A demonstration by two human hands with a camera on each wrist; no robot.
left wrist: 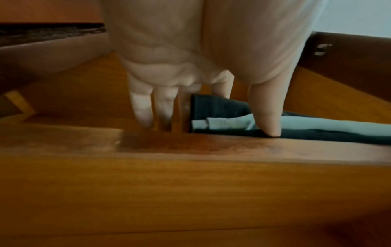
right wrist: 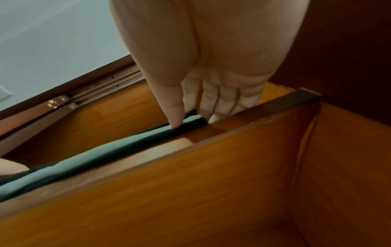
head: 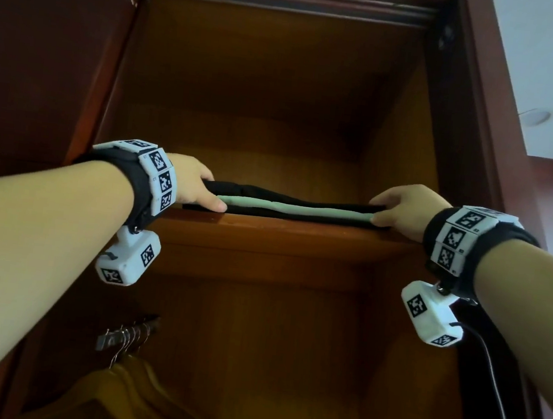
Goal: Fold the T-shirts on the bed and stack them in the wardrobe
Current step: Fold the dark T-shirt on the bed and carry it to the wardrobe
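Note:
A stack of three folded T-shirts lies near the front edge of the wardrobe's upper shelf (head: 292, 237). It has a black T-shirt (head: 287, 196) on top, a mint green T-shirt (head: 289, 207) in the middle and another black one (head: 301, 217) underneath. My left hand (head: 198, 185) is at the stack's left end, with straight fingers (left wrist: 141, 108) reaching down to the shelf beside it and the thumb (left wrist: 268, 117) touching its front. My right hand (head: 404, 213) is at the right end in the same way, its thumb (right wrist: 171, 107) on the front fold and its fingers (right wrist: 220, 102) past the end.
Deep room stays free behind the stack in the compartment. Below the shelf, a rail carries several wooden hangers (head: 131, 341). The dark door (head: 45, 45) stands at left and the wardrobe's side panel (head: 477, 129) at right. A black cable (head: 496, 389) hangs from my right wrist.

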